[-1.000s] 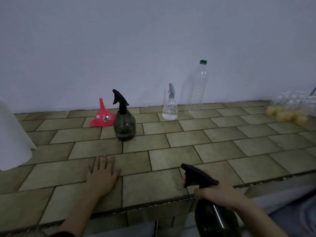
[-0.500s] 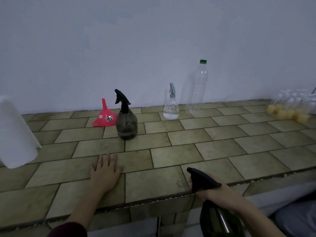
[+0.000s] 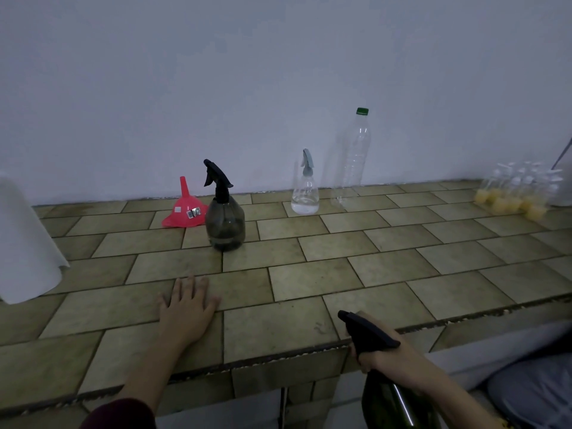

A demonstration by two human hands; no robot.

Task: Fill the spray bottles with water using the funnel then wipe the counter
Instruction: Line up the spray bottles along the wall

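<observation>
Fingers of the right hand (image 3: pixel 382 356) wrap tight around a dark spray bottle (image 3: pixel 393 400) by the counter (image 3: pixel 309 283) edge, maybe to carry it. Left hand (image 3: pixel 185 308) lies flat on the counter, fingers together, likely to lean. Red funnel (image 3: pixel 185 209) sits upside down at the counter's back.

dark spray bottle (image 3: pixel 393 404): base cut off | paper towel (image 3: pixel 24 243): cropped left

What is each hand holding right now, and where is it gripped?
Right hand grips dark spray bottle at its neck, under the trigger head. Left hand lies flat, holding nothing.
</observation>
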